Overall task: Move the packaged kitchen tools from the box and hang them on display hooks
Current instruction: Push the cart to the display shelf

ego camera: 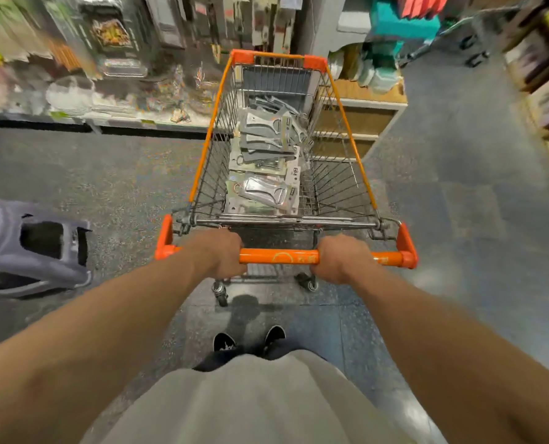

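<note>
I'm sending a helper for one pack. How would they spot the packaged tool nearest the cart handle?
Find the orange-framed wire cart. A pile of packaged tools lies along its basket's left side. Take the pack closest to the handle: shiny silver tool, while those beyond look grey.

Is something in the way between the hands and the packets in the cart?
Yes. Both the left hand and right hand grip the orange handle, and the near rail of the cart stands between them and the packaged tools. The top is open.
</note>
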`<state>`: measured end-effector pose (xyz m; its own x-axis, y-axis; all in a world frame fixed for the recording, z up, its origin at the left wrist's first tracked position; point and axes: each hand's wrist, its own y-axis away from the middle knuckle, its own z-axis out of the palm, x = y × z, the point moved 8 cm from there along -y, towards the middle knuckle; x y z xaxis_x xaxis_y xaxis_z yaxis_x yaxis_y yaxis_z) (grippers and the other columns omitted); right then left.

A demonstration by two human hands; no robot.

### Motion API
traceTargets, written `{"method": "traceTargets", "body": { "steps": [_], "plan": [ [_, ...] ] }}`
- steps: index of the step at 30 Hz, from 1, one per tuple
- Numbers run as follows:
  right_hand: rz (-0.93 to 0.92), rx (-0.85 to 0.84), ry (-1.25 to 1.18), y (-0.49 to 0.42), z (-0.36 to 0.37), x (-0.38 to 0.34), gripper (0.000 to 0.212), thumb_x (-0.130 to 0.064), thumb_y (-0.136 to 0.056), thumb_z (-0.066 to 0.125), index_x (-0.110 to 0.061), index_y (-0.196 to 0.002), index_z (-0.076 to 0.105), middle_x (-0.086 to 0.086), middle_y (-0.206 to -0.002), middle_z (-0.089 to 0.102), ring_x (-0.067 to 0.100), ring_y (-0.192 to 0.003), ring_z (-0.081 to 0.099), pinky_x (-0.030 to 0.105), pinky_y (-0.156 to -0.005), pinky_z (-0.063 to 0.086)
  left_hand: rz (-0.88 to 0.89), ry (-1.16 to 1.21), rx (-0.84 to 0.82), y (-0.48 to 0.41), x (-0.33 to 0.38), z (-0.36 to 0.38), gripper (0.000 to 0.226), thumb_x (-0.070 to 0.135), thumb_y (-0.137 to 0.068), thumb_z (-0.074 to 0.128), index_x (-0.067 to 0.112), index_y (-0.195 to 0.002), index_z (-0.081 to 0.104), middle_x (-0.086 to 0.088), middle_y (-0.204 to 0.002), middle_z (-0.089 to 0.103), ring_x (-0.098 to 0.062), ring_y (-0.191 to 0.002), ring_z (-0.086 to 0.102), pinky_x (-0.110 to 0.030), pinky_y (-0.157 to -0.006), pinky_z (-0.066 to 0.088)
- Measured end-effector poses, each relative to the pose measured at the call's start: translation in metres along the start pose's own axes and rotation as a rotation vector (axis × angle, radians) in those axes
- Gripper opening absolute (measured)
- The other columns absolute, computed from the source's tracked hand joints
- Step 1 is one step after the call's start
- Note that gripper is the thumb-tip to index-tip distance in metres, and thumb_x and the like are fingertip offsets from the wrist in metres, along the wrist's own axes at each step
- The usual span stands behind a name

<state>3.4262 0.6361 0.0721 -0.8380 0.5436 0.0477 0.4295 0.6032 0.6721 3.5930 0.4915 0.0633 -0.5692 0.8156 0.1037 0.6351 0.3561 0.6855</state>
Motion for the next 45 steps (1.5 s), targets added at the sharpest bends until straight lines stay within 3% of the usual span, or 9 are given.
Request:
{"method": "traceTargets", "body": {
  "steps": [10,24,29,33,36,39,42,45],
  "plan": [
    [0.050,0.015,-0.033,0.028,0.032,0.064,0.018,-0.042,-0.088,0.064,-0.026,-0.082,0.057,0.000,-0.086,0.062,0.019,-0.079,0.063,0.044,-0.082,0.060,0.045,-0.062,0.012,-0.008,0.071,0.005,0.026,0.051,-0.091,0.062,0.027,-0.083,0.068,0.005,-0.078,0.068,-0.017,-0.073,0.067,-0.038,-0.077,0.059],
    [0.118,0.054,-0.008,0.040,0.046,0.129,0.015,-0.040,-0.091,0.066,-0.027,-0.092,0.058,-0.002,-0.087,0.061,0.020,-0.083,0.063,0.042,-0.085,0.057,0.136,-0.132,-0.042,-0.033,0.139,0.004,0.028,0.051,-0.093,0.060,0.025,-0.084,0.065,0.002,-0.080,0.066,-0.017,-0.075,0.066,-0.040,-0.081,0.059],
    [0.137,0.111,-0.017,0.042,0.046,0.136,0.015,-0.040,-0.092,0.065,-0.027,-0.091,0.057,-0.003,-0.085,0.060,0.020,-0.080,0.062,0.038,-0.078,0.056,0.155,-0.102,-0.038,-0.034,0.145,0.001,0.025,0.048,-0.094,0.061,0.026,-0.086,0.066,0.002,-0.081,0.067,-0.017,-0.077,0.066,-0.040,-0.082,0.059],
    [0.173,0.146,-0.031,0.047,0.045,0.135,0.019,-0.045,-0.091,0.066,-0.030,-0.100,0.059,-0.004,-0.090,0.062,0.022,-0.089,0.064,0.042,-0.086,0.055,0.180,-0.053,-0.074,-0.037,0.148,0.001,0.025,0.048,-0.094,0.063,0.026,-0.084,0.064,0.000,-0.083,0.068,-0.019,-0.079,0.067,-0.038,-0.080,0.058],
    [0.180,0.006,-0.124,0.048,0.040,0.126,0.036,-0.047,-0.088,0.072,-0.027,-0.113,0.056,-0.001,-0.105,0.063,0.023,-0.100,0.062,0.045,-0.094,0.053,0.217,0.051,-0.206,-0.035,0.148,0.004,0.028,0.051,-0.092,0.070,0.024,-0.093,0.061,0.000,-0.088,0.067,-0.016,-0.078,0.064,-0.033,-0.073,0.052],
    [0.082,-0.176,-0.396,0.045,0.017,0.096,0.039,-0.034,-0.085,0.075,-0.020,-0.119,0.062,0.006,-0.118,0.063,0.020,-0.103,0.059,0.046,-0.096,0.054,0.251,0.232,-0.306,-0.030,0.142,-0.011,0.046,0.061,-0.082,0.078,0.022,-0.103,0.066,0.001,-0.094,0.072,-0.014,-0.083,0.067,-0.032,-0.074,0.050],
    [0.052,0.054,-0.783,0.034,-0.036,0.072,0.028,-0.033,-0.092,0.066,-0.016,-0.113,0.066,0.003,-0.113,0.066,0.021,-0.104,0.063,0.040,-0.091,0.055,0.271,0.317,-0.171,-0.037,0.118,-0.051,0.054,0.073,-0.072,0.079,0.027,-0.099,0.069,0.006,-0.095,0.068,-0.015,-0.093,0.064,-0.034,-0.082,0.051],
    [0.168,0.405,-0.885,0.018,-0.078,0.060,0.018,-0.031,-0.098,0.059,-0.015,-0.106,0.064,0.003,-0.102,0.065,0.025,-0.096,0.064,0.039,-0.083,0.056,0.265,0.394,0.076,-0.049,0.079,-0.101,0.050,0.073,-0.082,0.070,0.024,-0.093,0.067,0.002,-0.093,0.069,-0.015,-0.087,0.065,-0.037,-0.086,0.055]
  ]
}}
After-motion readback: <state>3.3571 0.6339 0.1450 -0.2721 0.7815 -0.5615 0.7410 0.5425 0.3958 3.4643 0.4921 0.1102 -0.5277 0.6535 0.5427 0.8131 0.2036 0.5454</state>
